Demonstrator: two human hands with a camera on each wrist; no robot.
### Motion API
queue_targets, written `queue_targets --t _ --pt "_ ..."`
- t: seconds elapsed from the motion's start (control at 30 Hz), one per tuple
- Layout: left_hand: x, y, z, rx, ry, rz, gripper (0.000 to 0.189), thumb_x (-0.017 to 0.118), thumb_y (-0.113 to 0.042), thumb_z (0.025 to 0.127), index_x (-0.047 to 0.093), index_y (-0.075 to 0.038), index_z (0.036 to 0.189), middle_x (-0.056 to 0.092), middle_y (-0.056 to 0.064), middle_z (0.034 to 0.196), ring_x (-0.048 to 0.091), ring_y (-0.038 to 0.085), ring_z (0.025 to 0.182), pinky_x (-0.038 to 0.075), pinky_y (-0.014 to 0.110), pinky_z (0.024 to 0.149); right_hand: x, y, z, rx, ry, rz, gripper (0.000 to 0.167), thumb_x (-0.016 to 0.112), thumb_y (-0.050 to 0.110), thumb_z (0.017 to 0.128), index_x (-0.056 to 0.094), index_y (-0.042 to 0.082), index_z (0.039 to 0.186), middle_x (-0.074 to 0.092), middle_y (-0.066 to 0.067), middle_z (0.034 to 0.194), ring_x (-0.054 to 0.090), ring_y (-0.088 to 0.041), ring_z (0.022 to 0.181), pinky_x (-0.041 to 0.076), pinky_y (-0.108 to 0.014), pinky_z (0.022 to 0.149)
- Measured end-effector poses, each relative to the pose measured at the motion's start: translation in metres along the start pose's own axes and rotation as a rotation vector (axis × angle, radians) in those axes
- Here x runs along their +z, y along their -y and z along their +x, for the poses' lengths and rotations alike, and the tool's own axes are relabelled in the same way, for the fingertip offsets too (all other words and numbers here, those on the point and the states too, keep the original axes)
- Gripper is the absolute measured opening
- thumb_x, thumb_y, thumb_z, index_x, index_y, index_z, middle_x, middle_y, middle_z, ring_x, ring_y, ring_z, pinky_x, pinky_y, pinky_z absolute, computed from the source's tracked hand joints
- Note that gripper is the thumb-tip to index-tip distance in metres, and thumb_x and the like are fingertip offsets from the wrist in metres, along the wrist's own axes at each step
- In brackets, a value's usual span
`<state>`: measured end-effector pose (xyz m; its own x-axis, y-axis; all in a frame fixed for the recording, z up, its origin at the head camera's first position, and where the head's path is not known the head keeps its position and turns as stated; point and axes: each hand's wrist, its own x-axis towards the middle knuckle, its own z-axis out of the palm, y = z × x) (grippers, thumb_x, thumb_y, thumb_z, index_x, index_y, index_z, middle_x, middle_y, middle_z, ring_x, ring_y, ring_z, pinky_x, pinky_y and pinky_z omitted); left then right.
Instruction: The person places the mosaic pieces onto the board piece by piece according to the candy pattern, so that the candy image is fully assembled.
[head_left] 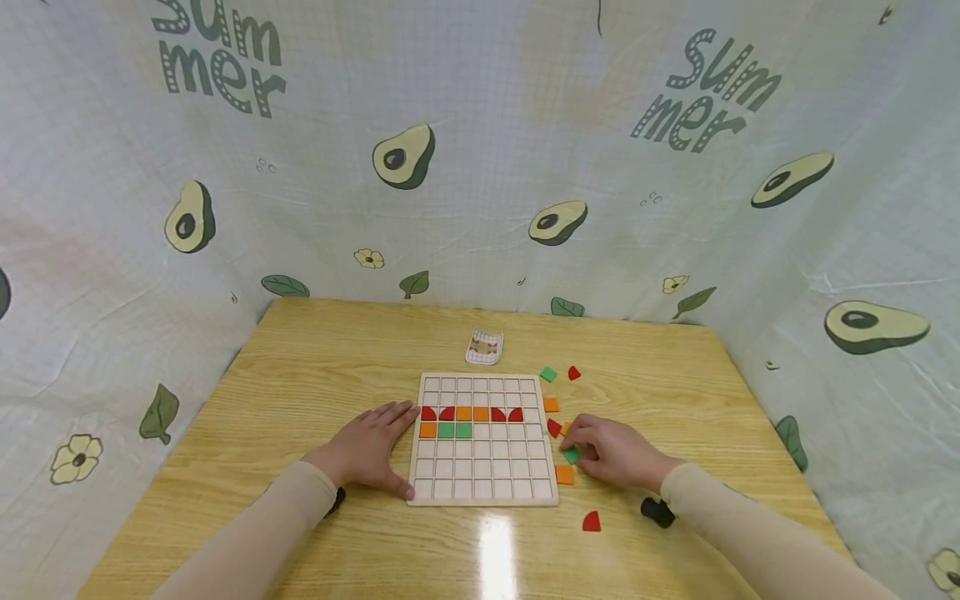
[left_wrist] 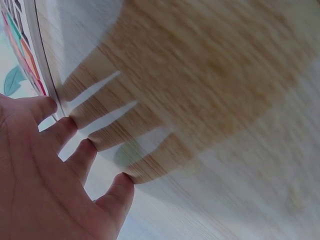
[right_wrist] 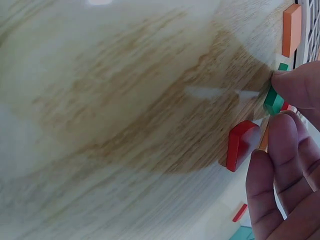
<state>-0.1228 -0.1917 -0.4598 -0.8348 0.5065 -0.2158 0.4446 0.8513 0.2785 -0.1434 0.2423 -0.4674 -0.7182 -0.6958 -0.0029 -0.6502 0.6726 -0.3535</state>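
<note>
A pale wooden grid board (head_left: 491, 492) lies on the table, some of its cells filled. One row holds red quarter-circle tiles (head_left: 429, 414) and orange square tiles (head_left: 464, 413); below it sit an orange square and two green squares (head_left: 454, 430). My left hand (head_left: 367, 446) rests at the board's left edge, fingers extended, thumb at the near left corner. Right of the board, my right hand (head_left: 615, 452) pinches a green square tile (right_wrist: 274, 102) between thumb and forefinger, low at the table. Beside those fingers lies a red quarter-circle tile (right_wrist: 243, 144).
A small pattern card (head_left: 484, 347) lies behind the board. Loose tiles lie along the right side: a green square (head_left: 548, 374), orange squares (head_left: 565, 474) and red quarter-circles (head_left: 592, 522). A printed cloth (head_left: 480, 242) hangs around the wooden table (head_left: 345, 333).
</note>
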Motion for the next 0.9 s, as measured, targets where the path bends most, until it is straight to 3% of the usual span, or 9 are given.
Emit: queue_targets --t 0.5,0.9 --pt "-0.0031 -0.0013 -0.0026 0.002 0.001 -0.012 0.125 0.076 -0.076 0.064 0.03 -0.008 0.157 0.026 0.014 0.161 0.024 0.037 0.146 0.024 0.061 0.112 -0.0003 -0.0037 -0.0065 -0.018 -0.044 -0.006 0.026 0.072 0.009 0.086 0.074 0.021 0.109 0.059 0.011 0.1 0.045 0.001 0.064 0.042 -0.02 0.058" --pt "-0.0014 -0.0003 -0.003 0.005 -0.001 0.001 0.125 0.076 -0.077 0.064 0.03 -0.008 0.157 0.026 0.014 0.161 0.024 0.037 0.146 0.024 0.061 0.112 -0.0008 -0.0041 -0.0064 -0.009 -0.054 -0.008 0.024 0.075 0.015 0.086 0.074 0.021 0.109 0.059 0.012 0.098 0.047 0.0 0.067 0.044 -0.02 0.059"
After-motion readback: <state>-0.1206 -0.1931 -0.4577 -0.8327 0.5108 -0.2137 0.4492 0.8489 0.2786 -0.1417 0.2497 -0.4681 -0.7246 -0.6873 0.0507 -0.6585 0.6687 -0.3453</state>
